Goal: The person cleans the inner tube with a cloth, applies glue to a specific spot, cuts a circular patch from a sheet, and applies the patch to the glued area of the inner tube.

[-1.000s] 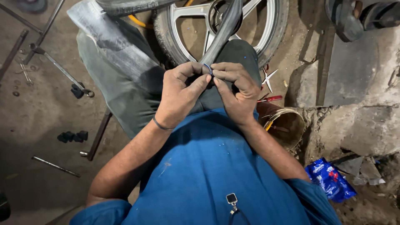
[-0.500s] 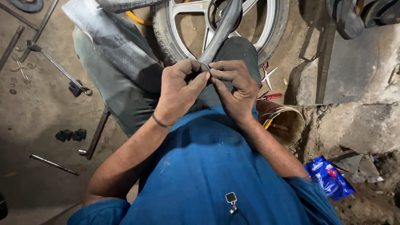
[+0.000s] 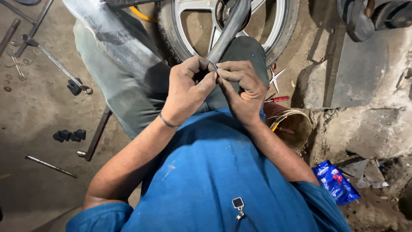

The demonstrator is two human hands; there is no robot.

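Two hands, left hand (image 3: pixel 186 92) and right hand (image 3: pixel 242 88), fingers curled, pinching black rubber tube (image 3: pixel 227 32).

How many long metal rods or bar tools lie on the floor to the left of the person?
4: socket wrench upper left, two bars at the top-left corner, thin rod lower left. Others may lie outside the frame.

Dim workshop light, brighter at upper left; floor (image 3: pixel 38 129) at lower left falls into shadow. Mild glare on wheel rim (image 3: pixel 279 25). Focus sharp centrally; slight wide-angle stretch at edges.
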